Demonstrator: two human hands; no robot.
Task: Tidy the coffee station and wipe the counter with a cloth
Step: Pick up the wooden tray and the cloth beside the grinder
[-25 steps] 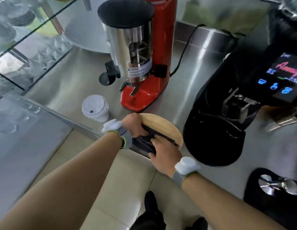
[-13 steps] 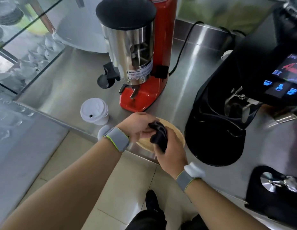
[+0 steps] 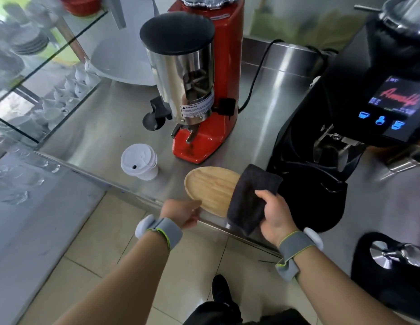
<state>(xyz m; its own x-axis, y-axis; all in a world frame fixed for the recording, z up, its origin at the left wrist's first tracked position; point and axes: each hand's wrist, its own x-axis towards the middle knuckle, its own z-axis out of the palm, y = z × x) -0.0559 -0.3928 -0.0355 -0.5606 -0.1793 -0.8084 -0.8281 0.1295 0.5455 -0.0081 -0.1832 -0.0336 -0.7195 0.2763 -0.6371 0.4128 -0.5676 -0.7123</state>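
My right hand (image 3: 277,215) is shut on a dark folded cloth (image 3: 250,198), held up over the right rim of a round wooden plate (image 3: 210,190). The plate lies at the front edge of the steel counter (image 3: 98,127). My left hand (image 3: 182,214) is at the counter's edge with its fingertips against the plate's near-left rim; whether it grips the rim is unclear. A white lidded paper cup (image 3: 139,163) stands to the left of the plate.
A red coffee grinder (image 3: 204,90) stands behind the plate, with its black cable running to the back. A big black grinder (image 3: 345,118) is close on the right. A metal tamper (image 3: 391,254) rests on a black mat at the near right. A glass display case (image 3: 40,78) borders the left.
Both hands were bunching the cloth on the plate. Now my right hand alone holds it, lifted to the right, and my left hand has dropped back to the plate's near rim.
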